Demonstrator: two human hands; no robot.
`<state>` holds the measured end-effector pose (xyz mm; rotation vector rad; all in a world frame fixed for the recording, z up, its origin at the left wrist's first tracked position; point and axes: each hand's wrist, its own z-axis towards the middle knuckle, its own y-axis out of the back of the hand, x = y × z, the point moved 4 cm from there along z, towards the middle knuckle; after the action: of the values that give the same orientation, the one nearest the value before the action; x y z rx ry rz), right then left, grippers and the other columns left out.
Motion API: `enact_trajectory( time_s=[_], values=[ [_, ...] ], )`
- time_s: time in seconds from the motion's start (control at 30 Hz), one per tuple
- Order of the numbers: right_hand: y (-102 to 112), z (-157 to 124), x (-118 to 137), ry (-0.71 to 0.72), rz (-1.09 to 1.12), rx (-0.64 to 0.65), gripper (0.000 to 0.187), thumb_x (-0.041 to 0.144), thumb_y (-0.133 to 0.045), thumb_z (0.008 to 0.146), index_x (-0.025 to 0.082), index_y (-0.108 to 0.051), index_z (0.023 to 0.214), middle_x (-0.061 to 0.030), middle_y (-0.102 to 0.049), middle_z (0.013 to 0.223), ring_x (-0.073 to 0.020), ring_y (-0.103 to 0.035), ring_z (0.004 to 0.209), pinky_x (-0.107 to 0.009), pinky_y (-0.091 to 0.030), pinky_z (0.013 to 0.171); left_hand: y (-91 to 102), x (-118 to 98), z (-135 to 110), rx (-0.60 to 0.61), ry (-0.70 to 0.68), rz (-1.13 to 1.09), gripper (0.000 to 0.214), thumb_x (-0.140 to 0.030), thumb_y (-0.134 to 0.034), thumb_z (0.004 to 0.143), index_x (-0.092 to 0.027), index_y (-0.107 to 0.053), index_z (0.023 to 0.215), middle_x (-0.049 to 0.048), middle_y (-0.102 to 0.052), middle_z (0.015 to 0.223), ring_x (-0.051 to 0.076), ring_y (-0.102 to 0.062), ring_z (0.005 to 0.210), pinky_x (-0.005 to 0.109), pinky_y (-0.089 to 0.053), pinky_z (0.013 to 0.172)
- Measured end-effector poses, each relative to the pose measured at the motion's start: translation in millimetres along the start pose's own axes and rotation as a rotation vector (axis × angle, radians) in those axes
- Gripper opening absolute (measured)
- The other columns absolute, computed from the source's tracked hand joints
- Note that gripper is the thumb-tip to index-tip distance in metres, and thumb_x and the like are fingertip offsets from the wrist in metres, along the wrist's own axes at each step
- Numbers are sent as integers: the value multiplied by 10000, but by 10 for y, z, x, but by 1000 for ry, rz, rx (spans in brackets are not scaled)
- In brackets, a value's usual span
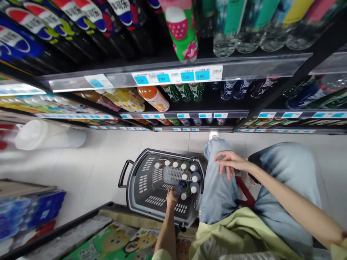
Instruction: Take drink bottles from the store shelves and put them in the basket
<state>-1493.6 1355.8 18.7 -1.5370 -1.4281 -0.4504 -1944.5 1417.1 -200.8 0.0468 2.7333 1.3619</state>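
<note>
My left hand (171, 197) reaches down into a grey shopping basket (138, 171) with its fingers closed on a drink bottle (180, 187). Dark blue shows on that bottle, and the hand hides part of it. Beside it, several white-capped bottles (184, 165) stand upright along the basket's shelf-side and right walls. A clear plastic piece (172, 174), perhaps a bottle lying down, is on the basket floor. My right hand (229, 162) hangs over my knee, fingers loosely apart and holding nothing.
Shelves with price-tag edges (177, 75) run across the front, stocked with cola bottles (92, 21), an orange drink bottle (154, 98) and clear bottles (251, 30). A white bucket (48, 135) stands on the floor at left. Green printed cartons (108, 240) lie behind the basket.
</note>
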Motion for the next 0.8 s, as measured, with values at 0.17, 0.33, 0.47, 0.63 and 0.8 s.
enact_trajectory(
  time_s=[0.17,0.33,0.47,0.63,0.8],
  values=[
    [-3,23,6,37,12,36,572,650,-712,899,171,-551,1167,-91,-815,850,-215,-757,505,-185,-454,354,211,-25,32,-18,-20,9,224,-112,-692,753,-220,-680,949,57,-739,959,284,-758,1002,351,-577,865],
    [-16,43,34,74,12,75,578,656,-705,894,179,-553,1183,-91,-815,877,-187,-733,481,-183,-430,366,590,-174,60,-135,-43,34,149,-162,-625,840,-209,-709,954,120,-749,1018,304,-749,1040,391,-573,940],
    [-41,27,114,100,-28,95,554,655,-698,892,186,-558,1151,-81,-814,888,-156,-702,457,-182,-418,376,994,-460,60,-271,-112,32,208,-178,-498,939,-203,-702,967,142,-735,1120,278,-712,1122,386,-554,1004],
    [-78,21,174,118,-113,100,453,587,-698,904,199,-555,1090,-54,-805,860,-142,-682,444,-187,-404,378,1758,-1277,52,-438,-325,-214,243,-264,-436,1009,-205,-669,976,110,-738,1052,250,-714,1027,376,-583,948],
    [-114,56,172,82,-203,51,363,525,-674,945,209,-548,1073,-40,-800,850,-151,-660,414,-223,-439,376,2650,-2682,-29,-518,-768,-315,289,-308,-461,1035,-200,-653,1222,133,-698,1287,231,-671,1206,357,-578,1003]
  ],
)
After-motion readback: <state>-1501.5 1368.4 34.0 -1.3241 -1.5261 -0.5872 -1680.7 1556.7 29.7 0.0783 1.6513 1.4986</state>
